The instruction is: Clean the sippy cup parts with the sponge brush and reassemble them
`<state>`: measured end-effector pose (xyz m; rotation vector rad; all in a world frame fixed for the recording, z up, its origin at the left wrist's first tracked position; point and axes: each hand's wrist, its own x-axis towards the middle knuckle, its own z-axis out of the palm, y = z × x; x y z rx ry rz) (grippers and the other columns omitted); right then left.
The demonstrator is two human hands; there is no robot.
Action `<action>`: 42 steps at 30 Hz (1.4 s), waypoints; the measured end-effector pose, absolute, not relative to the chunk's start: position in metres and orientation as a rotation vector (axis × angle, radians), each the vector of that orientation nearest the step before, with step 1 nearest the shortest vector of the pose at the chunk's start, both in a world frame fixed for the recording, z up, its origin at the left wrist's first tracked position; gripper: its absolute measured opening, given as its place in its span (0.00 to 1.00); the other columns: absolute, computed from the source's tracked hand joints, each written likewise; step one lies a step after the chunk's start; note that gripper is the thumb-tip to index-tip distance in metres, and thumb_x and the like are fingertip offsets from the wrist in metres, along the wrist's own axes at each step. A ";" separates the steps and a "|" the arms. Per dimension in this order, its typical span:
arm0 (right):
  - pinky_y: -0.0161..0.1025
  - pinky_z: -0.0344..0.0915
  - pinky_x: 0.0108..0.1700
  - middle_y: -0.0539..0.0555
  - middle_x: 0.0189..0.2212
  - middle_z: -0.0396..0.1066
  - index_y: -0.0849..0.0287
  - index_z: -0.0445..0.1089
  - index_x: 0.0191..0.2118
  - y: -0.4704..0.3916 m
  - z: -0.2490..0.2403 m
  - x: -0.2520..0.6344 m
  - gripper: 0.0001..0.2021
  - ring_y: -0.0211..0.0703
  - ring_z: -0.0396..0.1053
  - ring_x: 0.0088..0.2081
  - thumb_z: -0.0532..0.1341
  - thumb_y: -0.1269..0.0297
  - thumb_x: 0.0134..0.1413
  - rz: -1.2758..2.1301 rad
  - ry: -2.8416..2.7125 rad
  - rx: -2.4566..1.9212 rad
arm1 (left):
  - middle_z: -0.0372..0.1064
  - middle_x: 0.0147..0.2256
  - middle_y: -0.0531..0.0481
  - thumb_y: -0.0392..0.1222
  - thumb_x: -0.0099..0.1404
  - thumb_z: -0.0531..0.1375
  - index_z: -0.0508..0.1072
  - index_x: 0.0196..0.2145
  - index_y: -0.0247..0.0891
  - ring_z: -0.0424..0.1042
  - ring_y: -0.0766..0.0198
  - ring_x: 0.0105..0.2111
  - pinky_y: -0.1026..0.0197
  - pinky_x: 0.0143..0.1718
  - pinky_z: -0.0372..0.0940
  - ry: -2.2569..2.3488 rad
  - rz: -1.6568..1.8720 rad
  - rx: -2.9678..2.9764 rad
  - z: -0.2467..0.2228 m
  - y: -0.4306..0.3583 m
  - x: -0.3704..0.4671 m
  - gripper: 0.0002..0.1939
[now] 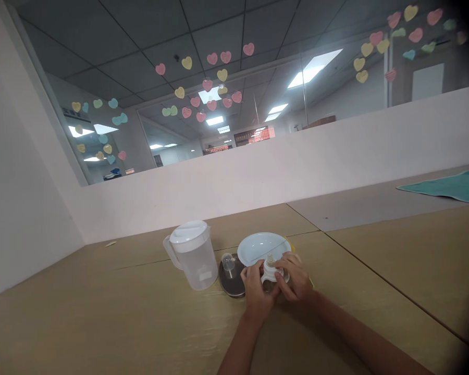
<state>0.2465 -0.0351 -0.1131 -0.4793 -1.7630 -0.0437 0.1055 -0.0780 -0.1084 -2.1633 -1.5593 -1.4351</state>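
Observation:
A baby bottle [270, 271] with a white collar, a white side handle and a clear teat on top stands between my two hands. My left hand [257, 288] is closed around its left side, by the handle. From the right, the fingers of my right hand [296, 276] grip the collar just under the teat. My hands hide most of the bottle's body. Right behind it sits a white bowl [258, 245]. A clear dome-shaped cap [227, 262] rests on a dark round tray [233, 286] left of my left hand.
A translucent pitcher [198, 263] with a white lid stands left of the tray. Something yellow shows partly behind the bowl and my right hand. The wooden table [121, 312] meets a white wall [226, 182] below a window with heart-shaped notes. A green cloth [453, 186] lies far right.

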 end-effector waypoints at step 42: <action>0.43 0.64 0.36 0.54 0.33 0.65 0.54 0.67 0.37 -0.035 -0.109 0.225 0.12 0.45 0.65 0.34 0.61 0.55 0.48 0.158 -1.721 -0.843 | 0.60 0.54 0.41 0.34 0.59 0.50 0.56 0.56 0.35 0.62 0.56 0.52 0.53 0.50 0.60 -1.854 -0.941 -1.919 -0.121 -0.042 0.005 0.26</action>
